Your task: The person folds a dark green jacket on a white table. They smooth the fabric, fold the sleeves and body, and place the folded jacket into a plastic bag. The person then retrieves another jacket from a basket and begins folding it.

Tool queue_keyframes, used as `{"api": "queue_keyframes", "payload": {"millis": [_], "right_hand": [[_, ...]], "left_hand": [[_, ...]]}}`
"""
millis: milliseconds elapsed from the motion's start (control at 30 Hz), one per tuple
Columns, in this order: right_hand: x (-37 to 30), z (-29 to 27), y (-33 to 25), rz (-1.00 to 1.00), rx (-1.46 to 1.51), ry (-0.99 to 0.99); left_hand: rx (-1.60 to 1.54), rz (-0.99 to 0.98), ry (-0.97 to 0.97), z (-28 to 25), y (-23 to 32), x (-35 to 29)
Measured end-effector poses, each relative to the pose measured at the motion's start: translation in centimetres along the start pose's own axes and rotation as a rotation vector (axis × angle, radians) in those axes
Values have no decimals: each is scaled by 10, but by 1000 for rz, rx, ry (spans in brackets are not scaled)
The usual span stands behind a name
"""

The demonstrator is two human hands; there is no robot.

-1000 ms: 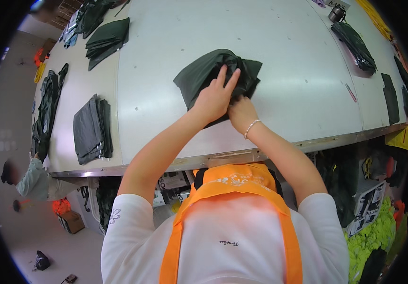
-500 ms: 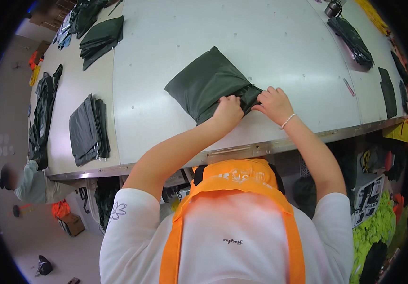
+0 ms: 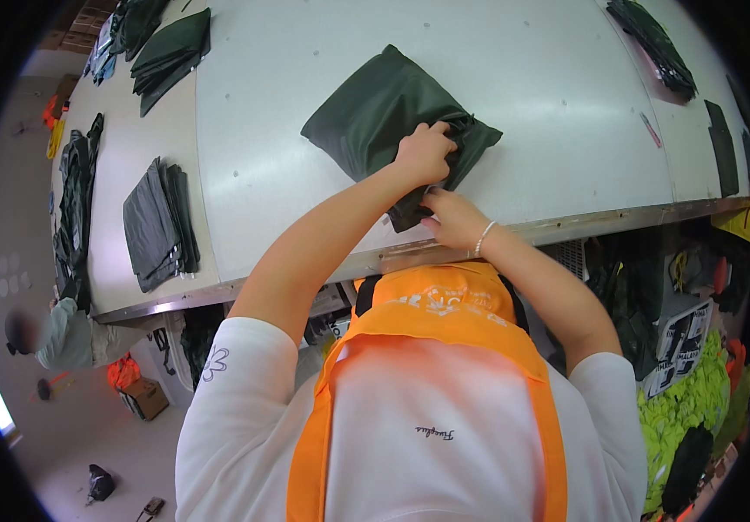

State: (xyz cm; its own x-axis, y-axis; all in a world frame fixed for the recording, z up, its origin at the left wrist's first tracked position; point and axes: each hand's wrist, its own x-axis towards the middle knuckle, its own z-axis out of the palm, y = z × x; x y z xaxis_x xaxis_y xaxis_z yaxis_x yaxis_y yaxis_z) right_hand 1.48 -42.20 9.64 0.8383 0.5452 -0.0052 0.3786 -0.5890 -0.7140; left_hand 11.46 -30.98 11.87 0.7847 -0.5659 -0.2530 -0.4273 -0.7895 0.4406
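A dark green fabric pouch, plump and roughly square, lies turned cornerwise on the white table. My left hand rests over its near right part, fingers bent and gripping the fabric by the gathered opening. Lower down, beside the table's front edge, my right hand pinches the pouch's near corner between thumb and fingers. The exact grip of the right fingertips is partly hidden. Some folds of darker material show between the two hands.
Folded dark green stacks lie on the left, with another pile farther back. A pen and a dark folded bundle are on the right. At the far left stands another person. Bright yellow-green cloth fills the space below right.
My right hand has moved down and left, from the pouch's right end to its near corner. My left hand has shifted up and slightly right. The pouch's right end is now spread wider.
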Motion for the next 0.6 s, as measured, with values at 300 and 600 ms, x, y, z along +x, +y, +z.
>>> {"api": "queue_keyframes", "payload": {"millis": [300,600], "right_hand": [[-14,-9,-46,-2,-142,49],[-30,-35,-28,83,4,229]], "left_hand": [[-116,181,337,37,-11,3],[-143,366,138,1,7,-4]]}}
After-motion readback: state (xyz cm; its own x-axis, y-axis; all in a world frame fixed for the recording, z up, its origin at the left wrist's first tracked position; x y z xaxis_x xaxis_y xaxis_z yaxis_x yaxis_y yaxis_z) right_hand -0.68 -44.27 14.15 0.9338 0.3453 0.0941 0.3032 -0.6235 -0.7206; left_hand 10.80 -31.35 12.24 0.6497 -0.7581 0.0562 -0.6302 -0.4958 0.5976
